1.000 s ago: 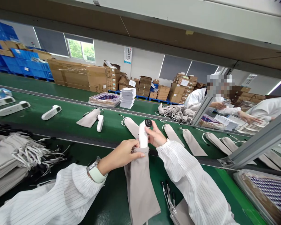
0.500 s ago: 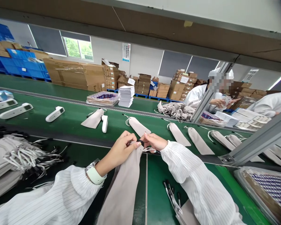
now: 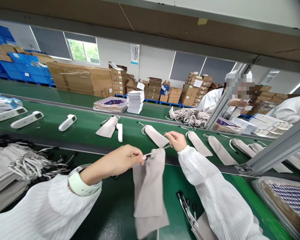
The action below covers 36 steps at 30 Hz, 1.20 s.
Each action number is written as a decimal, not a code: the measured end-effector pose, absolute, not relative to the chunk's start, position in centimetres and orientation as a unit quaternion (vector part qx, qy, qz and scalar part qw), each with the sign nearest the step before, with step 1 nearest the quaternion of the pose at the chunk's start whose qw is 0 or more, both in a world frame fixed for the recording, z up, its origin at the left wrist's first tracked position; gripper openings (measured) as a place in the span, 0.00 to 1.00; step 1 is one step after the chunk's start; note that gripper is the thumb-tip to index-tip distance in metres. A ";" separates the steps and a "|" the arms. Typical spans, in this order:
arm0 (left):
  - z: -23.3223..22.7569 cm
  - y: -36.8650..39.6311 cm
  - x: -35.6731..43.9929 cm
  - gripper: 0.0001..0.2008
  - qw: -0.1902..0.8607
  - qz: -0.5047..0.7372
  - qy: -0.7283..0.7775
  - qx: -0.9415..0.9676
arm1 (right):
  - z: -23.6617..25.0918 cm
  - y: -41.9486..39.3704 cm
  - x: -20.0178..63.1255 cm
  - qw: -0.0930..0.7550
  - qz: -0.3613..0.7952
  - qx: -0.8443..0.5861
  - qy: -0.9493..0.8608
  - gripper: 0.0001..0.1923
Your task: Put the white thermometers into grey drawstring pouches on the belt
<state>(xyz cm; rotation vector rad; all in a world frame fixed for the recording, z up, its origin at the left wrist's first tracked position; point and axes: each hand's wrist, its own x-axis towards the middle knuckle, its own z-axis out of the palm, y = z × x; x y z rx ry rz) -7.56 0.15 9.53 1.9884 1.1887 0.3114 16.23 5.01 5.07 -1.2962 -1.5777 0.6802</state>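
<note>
Pinched between its fingers, my left hand (image 3: 128, 156) holds one end of a light drawstring cord. My right hand (image 3: 176, 140) grips the cord's other end, up and to the right. From the taut cord hangs a grey drawstring pouch (image 3: 151, 186), gathered at its top. A second layer of grey cloth shows below and behind it; I cannot tell whether it is another pouch. Beyond my hands, a filled-looking grey pouch (image 3: 156, 136) lies on the green conveyor belt (image 3: 87, 123). A white handheld thermometer (image 3: 119, 132) rests beside another pouch (image 3: 108, 127).
Stacked grey pouches (image 3: 7, 170) with bunched cords lie at left. More pouches (image 3: 202, 223) sit under my right forearm. A metal post (image 3: 277, 146) and a tray of striped batteries (image 3: 287, 196) stand at right. Across the belt, a co-worker (image 3: 212, 100) handles something beside white boxes.
My hands have moved apart, drawing the cord straight, and the pouch now hangs between them. Thermometers and pouches on the belt have shifted to the right.
</note>
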 end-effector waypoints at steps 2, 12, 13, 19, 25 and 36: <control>10.5 -0.4 -7.9 0.19 0.426 0.150 0.443 0.774 | 5.4 5.2 17.0 0.490 0.306 -0.527 -0.624 0.19; 8.8 -0.9 -6.3 0.15 0.497 0.410 0.373 0.668 | 6.4 0.1 12.1 0.262 0.537 -0.353 -0.720 0.28; 8.6 -0.9 -6.1 0.14 0.500 0.416 0.372 0.662 | 6.3 -0.2 11.6 0.291 0.520 -0.350 -0.723 0.25; 8.7 -1.9 -5.8 0.12 0.395 0.382 0.403 0.732 | 6.9 -1.6 10.9 0.410 0.438 -0.346 -0.722 0.15; 9.3 -2.6 -5.6 0.11 0.421 0.406 0.367 0.724 | 7.7 -1.9 11.0 0.449 0.451 -0.324 -0.701 0.12; 9.2 -2.3 -5.8 0.08 0.370 0.432 0.311 0.762 | 8.6 -2.6 11.1 0.451 0.525 -0.294 -0.659 0.09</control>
